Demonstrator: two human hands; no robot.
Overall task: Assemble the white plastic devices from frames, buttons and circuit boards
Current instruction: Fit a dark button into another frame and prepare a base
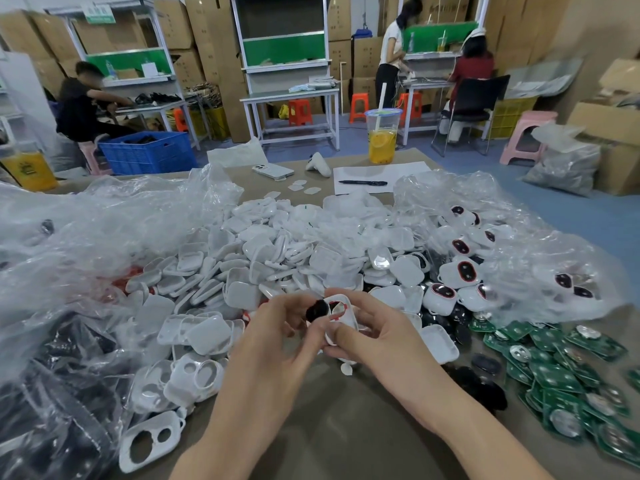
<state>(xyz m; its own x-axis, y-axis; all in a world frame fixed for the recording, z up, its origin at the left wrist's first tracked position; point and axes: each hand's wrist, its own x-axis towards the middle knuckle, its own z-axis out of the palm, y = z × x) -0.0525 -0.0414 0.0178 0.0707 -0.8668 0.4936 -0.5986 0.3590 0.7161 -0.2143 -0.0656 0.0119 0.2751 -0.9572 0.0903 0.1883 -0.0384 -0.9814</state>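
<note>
Above the table's near middle, my right hand (372, 332) grips a white plastic frame (341, 311) with a red-rimmed opening. My left hand (282, 327) pinches a black button (317, 310) at that opening. A big heap of white shells (277, 251) lies behind my hands. White frames with two holes (152, 441) lie at the left. Green circuit boards (554, 368) are piled at the right, with loose black buttons (485, 389) beside them. Several assembled white devices with dark red-rimmed buttons (460, 271) sit at the right rear.
Clear plastic bags (86, 237) billow over both sides of the table. At the back lie a phone (273, 170), a pen (362, 182) on paper and a cup of yellow drink (382, 140). People work at benches behind, among cardboard boxes.
</note>
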